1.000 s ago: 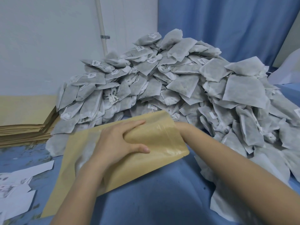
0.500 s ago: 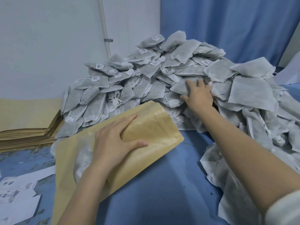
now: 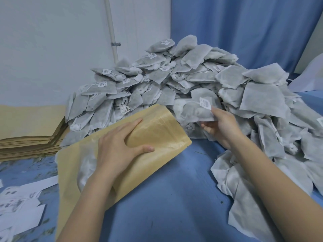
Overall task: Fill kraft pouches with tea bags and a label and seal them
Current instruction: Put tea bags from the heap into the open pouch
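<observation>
**One hand on the pouch mouth, the other pinching a tea bag**

In the middle of the frame the left hand (image 3: 120, 145) grips the kraft pouch (image 3: 157, 137) near its open end, fingers over the top and thumb hooked round the lower side. The pouch lies slanted on the blue cloth (image 3: 166, 198), its mouth pointing toward the upper right, and pale tea bags show through its clear window by the wrist.

Just right of the mouth, the right hand (image 3: 222, 126) pinches a tea bag (image 3: 194, 110) between thumb and curled fingers; its small white tag sticks up above the fingertips. The bag sits close to the pouch opening but I cannot tell whether it touches it.

Behind both hands the big heap of tea bags (image 3: 174, 75) fills the centre and spills down the right edge. A stack of flat kraft pouches (image 3: 29, 137) sits at middle left, and white paper labels (image 3: 21, 203) lie scattered at lower left.
</observation>
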The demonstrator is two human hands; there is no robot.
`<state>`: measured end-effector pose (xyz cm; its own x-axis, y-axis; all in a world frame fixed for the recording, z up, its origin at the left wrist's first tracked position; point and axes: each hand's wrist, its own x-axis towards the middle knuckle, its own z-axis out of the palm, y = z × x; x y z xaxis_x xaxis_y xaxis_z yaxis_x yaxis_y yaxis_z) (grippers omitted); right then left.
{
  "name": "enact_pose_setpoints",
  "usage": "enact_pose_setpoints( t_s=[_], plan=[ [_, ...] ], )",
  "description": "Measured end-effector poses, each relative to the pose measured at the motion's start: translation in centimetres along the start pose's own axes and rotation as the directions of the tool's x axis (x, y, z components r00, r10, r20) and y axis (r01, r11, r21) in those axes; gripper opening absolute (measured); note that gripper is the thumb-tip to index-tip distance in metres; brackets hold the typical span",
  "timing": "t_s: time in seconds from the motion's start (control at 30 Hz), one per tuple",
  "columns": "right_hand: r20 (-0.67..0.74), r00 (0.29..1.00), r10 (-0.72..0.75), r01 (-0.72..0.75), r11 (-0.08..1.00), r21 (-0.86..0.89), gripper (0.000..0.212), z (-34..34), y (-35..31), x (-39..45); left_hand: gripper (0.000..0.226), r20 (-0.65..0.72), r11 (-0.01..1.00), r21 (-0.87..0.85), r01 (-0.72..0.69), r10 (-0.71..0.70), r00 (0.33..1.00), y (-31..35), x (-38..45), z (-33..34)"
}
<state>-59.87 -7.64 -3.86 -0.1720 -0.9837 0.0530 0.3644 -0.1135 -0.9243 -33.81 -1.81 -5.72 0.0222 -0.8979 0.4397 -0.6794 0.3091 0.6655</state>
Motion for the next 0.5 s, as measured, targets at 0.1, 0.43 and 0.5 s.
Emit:
enact_pose_setpoints(
  t_s=[0.1, 0.43, 0.5],
  plan=[
    [0.16, 0.985, 0.065, -0.034, 0.981, -0.189, 0.02, -0.2, 0.2, -0.9, 0.077, 0.004, 0.999, -0.03, -0.017, 0.017, 1.0, 0.2, 0.1, 0.0],
    [0.266, 0.92, 0.288, 0.14, 0.391, -0.91, 0.039, 3.8, -1.5, -1.9, 0.072, 0.171, 0.978, -0.168, -0.126, 0.155, 0.973, 2.8, -0.5, 1.9],
    [0.192, 0.933, 0.305, 0.088, 0.322, -0.942, 0.039, 3.3, -1.4, -1.4, 0.073, 0.195, 0.974, -0.172, -0.15, 0.183, 0.964, 3.5, -0.8, 2.4]
  ],
)
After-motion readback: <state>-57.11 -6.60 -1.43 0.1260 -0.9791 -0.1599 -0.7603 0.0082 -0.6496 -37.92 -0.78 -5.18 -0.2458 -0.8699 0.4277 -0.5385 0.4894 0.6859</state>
